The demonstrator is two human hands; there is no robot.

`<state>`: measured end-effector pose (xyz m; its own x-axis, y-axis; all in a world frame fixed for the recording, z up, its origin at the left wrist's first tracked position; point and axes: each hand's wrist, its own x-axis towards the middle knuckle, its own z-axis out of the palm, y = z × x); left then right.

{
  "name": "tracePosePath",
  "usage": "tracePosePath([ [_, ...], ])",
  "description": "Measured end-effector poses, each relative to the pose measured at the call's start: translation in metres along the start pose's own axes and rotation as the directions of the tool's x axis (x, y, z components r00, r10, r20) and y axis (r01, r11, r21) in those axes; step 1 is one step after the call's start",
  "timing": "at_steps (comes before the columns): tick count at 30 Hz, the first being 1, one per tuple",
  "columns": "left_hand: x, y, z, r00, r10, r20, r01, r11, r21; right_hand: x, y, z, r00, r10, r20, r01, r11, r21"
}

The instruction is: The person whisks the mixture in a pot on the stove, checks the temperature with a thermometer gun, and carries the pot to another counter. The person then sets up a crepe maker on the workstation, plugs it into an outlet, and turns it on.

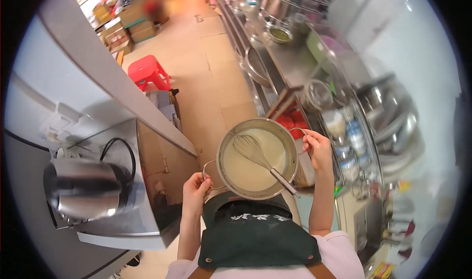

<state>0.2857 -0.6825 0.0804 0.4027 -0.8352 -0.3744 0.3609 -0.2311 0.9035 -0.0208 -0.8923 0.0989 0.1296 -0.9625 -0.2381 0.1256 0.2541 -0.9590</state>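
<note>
A round stainless steel pot (221,173) hangs in front of my apron, held up by its two wire handles. Pale, creamy liquid (241,168) fills its lower part. A balloon whisk (260,156) leans inside, its wires in the liquid and its metal handle resting over the near right rim. My left hand (196,188) is closed around the handle on the pot's left side. On the opposite side, my right hand (317,148) grips the other handle with bent fingers. Neither hand touches the whisk.
At left, an electric kettle (83,188) stands on a metal counter (132,220). A red stool (147,72) and cardboard boxes (140,30) are farther ahead. Steel shelving along the right carries a small bowl (280,34), bottles (354,134) and stacked pans (393,126). A blurred person (153,3) is far off.
</note>
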Motion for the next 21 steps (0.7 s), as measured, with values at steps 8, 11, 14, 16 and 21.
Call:
tracePosePath([
  [8,0.199,0.082,0.042,0.972,-0.020,-0.236,-0.009,0.993,-0.120,0.292,-0.064,0.118,0.963,0.080,0.259,-0.057,0.994,-0.095],
  [11,0.274,0.114,0.038,0.944,-0.026,-0.329,-0.033,0.985,-0.171,0.393,-0.074,0.183,0.931,0.130,0.341,-0.088,0.987,-0.137],
  [14,0.359,0.141,0.022,0.929,-0.039,-0.369,-0.036,0.980,-0.195,0.484,-0.073,0.247,0.911,0.163,0.379,-0.109,0.981,-0.161],
  [16,0.419,0.168,0.007,0.924,-0.026,-0.381,-0.046,0.983,-0.178,0.543,-0.072,0.289,0.904,0.157,0.397,-0.101,0.982,-0.157],
  [21,0.561,0.252,-0.031,0.907,-0.077,-0.415,-0.010,0.979,-0.203,0.681,-0.097,0.406,0.882,0.226,0.413,-0.171,0.971,-0.167],
])
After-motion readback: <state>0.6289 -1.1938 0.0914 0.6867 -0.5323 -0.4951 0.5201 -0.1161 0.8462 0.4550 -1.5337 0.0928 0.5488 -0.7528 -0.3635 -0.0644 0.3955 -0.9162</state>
